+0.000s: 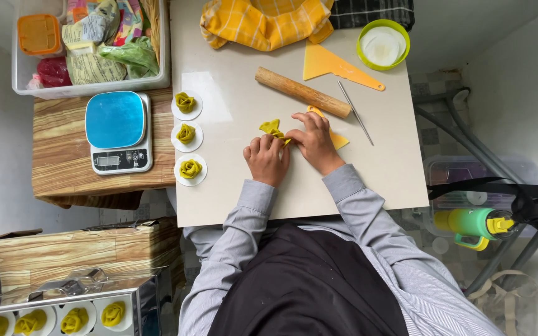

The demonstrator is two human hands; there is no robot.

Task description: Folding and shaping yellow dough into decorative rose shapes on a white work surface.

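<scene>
Both hands pinch a folded yellow-green dough piece on the counter: left hand near, right hand beside the rolling pin.

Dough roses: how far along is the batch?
Done: three green-yellow dough roses sit on white paper rounds at the board's left edge, and four more sit in the steel tray at bottom left. In hand: the left hand and right hand both pinch a yellow dough piece. Left: how much dough remains cannot be told; the rolling pin lies idle.
</scene>
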